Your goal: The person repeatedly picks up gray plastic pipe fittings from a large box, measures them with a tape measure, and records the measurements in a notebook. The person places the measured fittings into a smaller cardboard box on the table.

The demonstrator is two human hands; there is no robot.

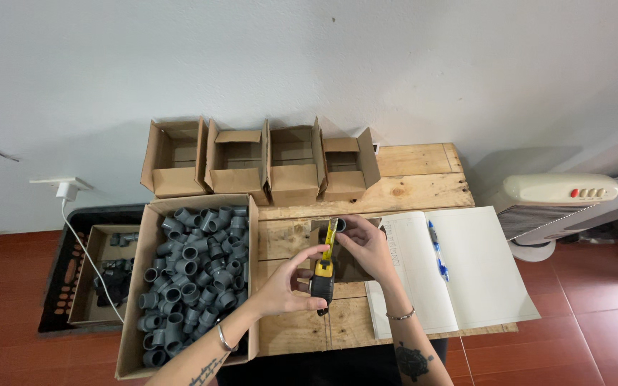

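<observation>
My left hand (285, 284) grips a black and yellow tape measure (322, 279) over the wooden table (423, 187). Its yellow blade runs up to a small grey pipe fitting (339, 225). My right hand (363, 245) holds that fitting against the blade's end, just above a dark square object lying on the table. Both hands sit near the table's middle, between the fittings box and the notebook.
A large cardboard box (129, 343) of several grey pipe fittings stands at the left. Several small open cardboard boxes (237, 166) line the far edge. An open notebook (466, 271) with a blue pen (437, 249) lies right. A black crate (57, 271) and a fan heater (559, 196) sit on the floor.
</observation>
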